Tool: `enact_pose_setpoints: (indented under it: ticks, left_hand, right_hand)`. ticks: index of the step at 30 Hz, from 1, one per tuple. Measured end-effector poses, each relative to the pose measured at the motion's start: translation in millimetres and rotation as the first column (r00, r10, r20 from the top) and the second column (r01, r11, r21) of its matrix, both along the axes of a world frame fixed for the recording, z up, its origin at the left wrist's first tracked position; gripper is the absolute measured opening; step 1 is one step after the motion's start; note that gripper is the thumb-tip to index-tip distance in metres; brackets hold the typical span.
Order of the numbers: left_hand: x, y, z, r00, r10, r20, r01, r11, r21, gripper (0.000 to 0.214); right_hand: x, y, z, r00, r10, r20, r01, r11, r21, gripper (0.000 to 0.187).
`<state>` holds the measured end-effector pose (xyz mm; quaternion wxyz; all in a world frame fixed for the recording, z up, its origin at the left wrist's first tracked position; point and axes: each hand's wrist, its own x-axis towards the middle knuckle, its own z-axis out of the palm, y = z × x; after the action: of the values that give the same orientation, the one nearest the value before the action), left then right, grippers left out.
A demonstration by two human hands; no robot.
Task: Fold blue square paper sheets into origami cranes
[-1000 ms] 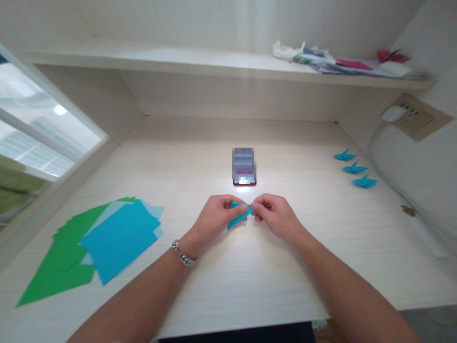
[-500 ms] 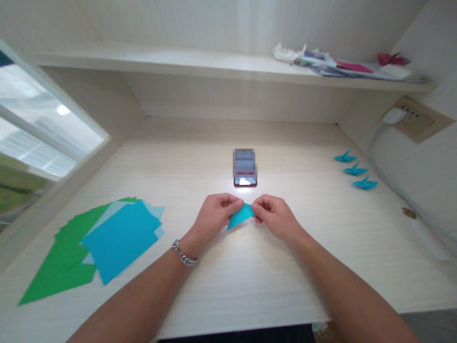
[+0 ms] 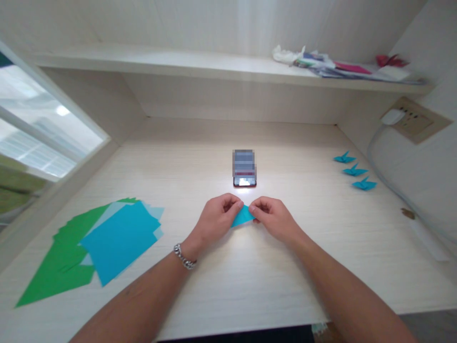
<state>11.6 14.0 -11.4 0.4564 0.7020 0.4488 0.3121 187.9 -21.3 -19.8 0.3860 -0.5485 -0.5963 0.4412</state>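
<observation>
Two hands: left hand [image 3: 217, 220] and right hand [image 3: 274, 220] are pinching blue paper [image 3: 243, 216]
Fingers [image 3: 237, 206]: closed on it (seemingly off the table [image 3: 250, 271])

The phone [image 3: 244, 167] lies at the middle of the worktop [image 3: 250, 286]. Just in front of it, the left hand [image 3: 217, 220] and right hand [image 3: 274, 220] pinch a folded paper [image 3: 243, 216] between them. Loose paper sheets [image 3: 107, 240] lie well to the phone's front left. Three folded figures [image 3: 353, 170] sit in a row far to its right. A shelf [image 3: 160, 59] runs behind and above it.
</observation>
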Motion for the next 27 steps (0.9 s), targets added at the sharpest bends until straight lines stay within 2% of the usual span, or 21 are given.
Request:
enact_pose_setpoints:
  ticks: [4,10,16,20,23,27]
  left_hand:
    - [2.1,-7.3,4.8,0.991,-0.035,-0.133,0.052,0.990,0.132,0.021]
    - [3.5,-8.7,3.0,0.991,-0.059,-0.117,0.073,0.991,0.115,0.019]
    - [-10.2,10.5,-2.6,0.999,0.052,0.009,-0.053,0.998,0.046,0.025]
    - [-19.0,20.6,-1.0,0.973,0.217,0.074,-0.222,0.973,0.058,0.026]
    - [-15.1,17.1,-0.4,0.975,0.199,0.099,-0.203,0.979,0.033,0.027]
    - [-4.7,5.8,-1.3,0.989,0.074,0.125,-0.069,0.997,-0.044,0.027]
  right_hand:
    - [-1.7,-1.1,2.8,0.999,-0.004,0.050,0.004,1.000,0.006,0.012]
    - [-0.4,-1.2,7.3,0.993,0.005,0.121,-0.001,1.000,-0.028,0.012]
    - [15.3,1.8,8.7,0.999,0.042,0.021,-0.039,0.992,-0.119,0.009]
    - [24.9,5.0,11.4,0.995,-0.050,-0.082,0.039,0.991,-0.127,0.009]
    - [20.9,6.5,9.9,0.983,-0.104,-0.151,0.092,0.992,-0.089,0.017]
    - [8.2,4.2,5.7,0.992,-0.018,-0.128,0.009,0.998,-0.066,0.019]
